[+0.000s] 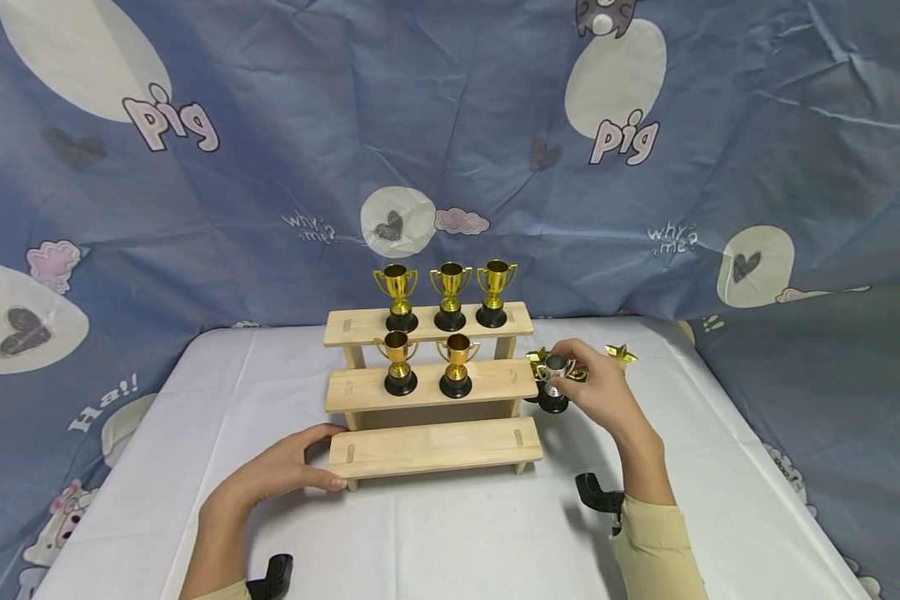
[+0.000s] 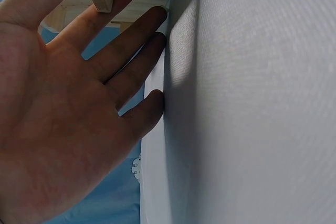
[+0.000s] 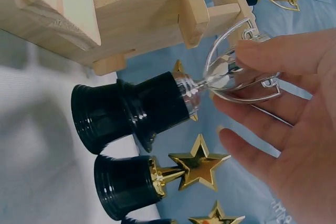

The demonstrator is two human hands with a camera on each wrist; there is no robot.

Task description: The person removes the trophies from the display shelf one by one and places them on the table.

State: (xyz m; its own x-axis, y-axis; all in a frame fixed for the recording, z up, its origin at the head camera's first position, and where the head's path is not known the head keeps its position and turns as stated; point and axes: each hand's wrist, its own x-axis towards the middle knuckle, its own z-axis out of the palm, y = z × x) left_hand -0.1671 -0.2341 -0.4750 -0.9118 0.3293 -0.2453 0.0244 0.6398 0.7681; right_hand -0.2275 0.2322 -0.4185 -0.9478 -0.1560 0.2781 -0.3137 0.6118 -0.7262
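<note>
A three-step wooden display stand [image 1: 435,446] stands on the white-covered table. My left hand [image 1: 277,471] holds the left end of its lowest step, thumb at the front corner and index finger at the back one; the other fingers stretch out under that end in the left wrist view. At the stand's right side, my right hand [image 1: 596,387] pinches a silver trophy cup [image 3: 223,72] by its bowl between thumb and fingers. The cup's black base [image 1: 553,403] points down toward the table. Gold star trophies [image 3: 197,163] with black bases are close beyond it.
Three gold trophy cups [image 1: 450,292] line the top step. Two more gold-coloured cups [image 1: 457,362] stand on the middle step, left and centre. Another star trophy [image 1: 621,356] shows behind my right hand. A blue patterned cloth [image 1: 450,150] hangs behind the table.
</note>
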